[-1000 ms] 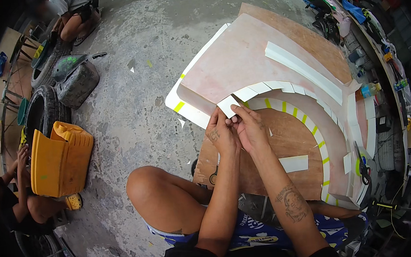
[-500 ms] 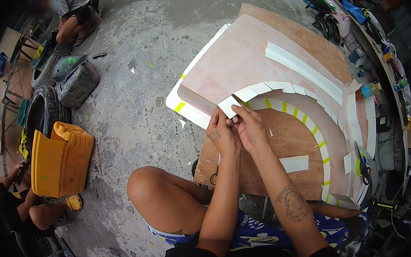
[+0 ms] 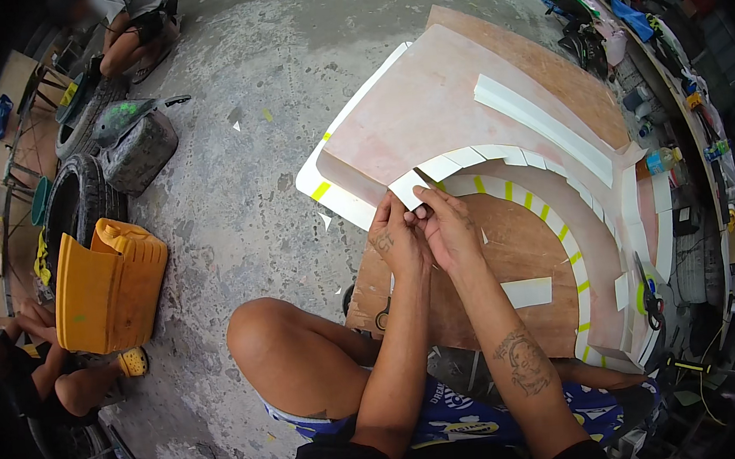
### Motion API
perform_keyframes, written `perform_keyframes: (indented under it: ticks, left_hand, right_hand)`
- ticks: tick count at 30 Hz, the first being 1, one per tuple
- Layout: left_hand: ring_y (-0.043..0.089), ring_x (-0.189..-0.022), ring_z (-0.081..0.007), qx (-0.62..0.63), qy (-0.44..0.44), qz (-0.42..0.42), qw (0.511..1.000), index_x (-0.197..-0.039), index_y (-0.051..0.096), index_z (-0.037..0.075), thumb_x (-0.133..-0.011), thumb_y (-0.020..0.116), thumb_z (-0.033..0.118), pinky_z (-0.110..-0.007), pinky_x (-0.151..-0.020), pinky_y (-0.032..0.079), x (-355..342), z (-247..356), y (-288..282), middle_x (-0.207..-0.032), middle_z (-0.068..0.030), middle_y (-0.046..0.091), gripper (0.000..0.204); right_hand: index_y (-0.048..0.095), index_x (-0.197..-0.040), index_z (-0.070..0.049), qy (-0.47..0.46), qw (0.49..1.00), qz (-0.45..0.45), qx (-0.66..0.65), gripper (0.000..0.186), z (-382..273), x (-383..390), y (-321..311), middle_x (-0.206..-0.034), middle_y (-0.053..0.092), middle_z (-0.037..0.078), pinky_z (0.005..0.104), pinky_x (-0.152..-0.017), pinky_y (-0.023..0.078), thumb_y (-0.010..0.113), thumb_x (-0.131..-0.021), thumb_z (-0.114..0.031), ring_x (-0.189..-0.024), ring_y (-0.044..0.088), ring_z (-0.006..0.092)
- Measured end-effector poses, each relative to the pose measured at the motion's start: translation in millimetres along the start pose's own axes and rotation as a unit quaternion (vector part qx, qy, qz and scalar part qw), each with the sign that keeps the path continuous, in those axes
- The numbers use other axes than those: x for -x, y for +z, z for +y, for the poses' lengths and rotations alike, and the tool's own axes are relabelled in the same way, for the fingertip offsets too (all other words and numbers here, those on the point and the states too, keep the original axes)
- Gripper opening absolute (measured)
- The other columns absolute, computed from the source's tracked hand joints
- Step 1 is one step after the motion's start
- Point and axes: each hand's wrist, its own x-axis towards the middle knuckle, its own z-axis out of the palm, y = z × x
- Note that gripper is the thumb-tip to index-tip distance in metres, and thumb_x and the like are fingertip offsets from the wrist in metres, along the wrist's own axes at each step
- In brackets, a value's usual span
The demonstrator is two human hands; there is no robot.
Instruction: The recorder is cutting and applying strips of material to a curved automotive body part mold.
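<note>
Side by side at the near left end of a curved arch, my left hand (image 3: 396, 234) and my right hand (image 3: 449, 228) both pinch a small white card piece (image 3: 408, 189). The card lies against the arch edge of a large pale pink panel (image 3: 409, 97). A row of white card tabs (image 3: 491, 153) continues along that edge. Below the arch runs a white curved strip (image 3: 580, 275) with bright yellow tape marks. My fingertips partly hide the card's lower edge. A plywood board (image 3: 481, 246) lies under the panel.
Scissors (image 3: 383, 318) lie on the board beside my left forearm; black-handled scissors (image 3: 653, 311) rest at the panel's right end. A loose white card (image 3: 528, 293) lies on the board. A yellow plastic container (image 3: 113, 288) and tyres (image 3: 80, 200) stand left. Two people crouch or sit at the left.
My hands and the card have barely moved. At the lower left, the seated person's hands have shifted.
</note>
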Motion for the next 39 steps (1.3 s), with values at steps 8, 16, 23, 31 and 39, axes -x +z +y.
perform_keyframes:
  ticks: [8, 16, 23, 31, 39]
  left_hand:
    - [0.053, -0.059, -0.0041, 0.005, -0.007, -0.007, 1.0, -0.106, 0.063, -0.007, -0.095, 0.062, 0.012, -0.017, -0.054, 0.047, 1, -1, 2, -0.086, -0.0066, 0.067, 0.022]
    - [0.052, -0.057, -0.0041, 0.011, -0.005, -0.005, 1.0, -0.103, 0.063, -0.005, -0.095, 0.062, 0.012, -0.018, -0.052, 0.047, 2, -1, 3, -0.084, -0.0063, 0.066, 0.019]
    - [0.052, -0.056, -0.0056, 0.009, -0.003, 0.019, 1.0, -0.1, 0.063, -0.005, -0.094, 0.062, 0.008, -0.019, -0.051, 0.048, 2, -1, 5, -0.082, -0.0082, 0.066, 0.015]
    - [0.051, -0.056, -0.0052, -0.026, 0.021, 0.04, 0.999, -0.092, 0.064, -0.005, -0.09, 0.066, 0.005, -0.019, -0.051, 0.045, 1, 3, 9, -0.075, -0.0063, 0.064, 0.011]
    - [0.05, -0.052, -0.0072, -0.167, 0.068, 0.056, 0.982, -0.075, 0.058, 0.001, -0.091, 0.066, 0.01, -0.019, -0.051, 0.043, 4, 9, -1, -0.065, -0.0032, 0.059, 0.02]
  right_hand:
    - [0.062, -0.095, -0.002, -0.003, 1.0, 0.002, -0.009, 0.008, -3, 1, 1, -0.081, 0.057, 0.0, 0.026, -0.066, 0.05, 0.065, -0.089, -0.007, -0.068, 0.05, 0.0087]
    - [0.061, -0.094, -0.002, 0.012, 1.0, 0.006, -0.018, 0.009, -3, 0, -1, -0.08, 0.057, 0.0, 0.0262, -0.066, 0.05, 0.066, -0.088, -0.007, -0.068, 0.05, 0.009]
    - [0.062, -0.094, -0.003, 0.022, 1.0, 0.007, -0.02, 0.008, -3, -2, -3, -0.079, 0.057, -0.001, 0.0256, -0.066, 0.05, 0.066, -0.088, -0.007, -0.067, 0.05, 0.0084]
    - [0.062, -0.093, -0.003, 0.024, 0.999, 0.007, -0.022, 0.008, -7, -2, -1, -0.078, 0.057, 0.0, 0.0263, -0.066, 0.05, 0.066, -0.087, -0.006, -0.067, 0.051, 0.0091]
    - [0.06, -0.091, -0.003, 0.041, 0.999, 0.011, -0.032, 0.009, -6, -2, -1, -0.08, 0.057, 0.001, 0.027, -0.064, 0.051, 0.067, -0.087, -0.007, -0.067, 0.051, 0.0093]
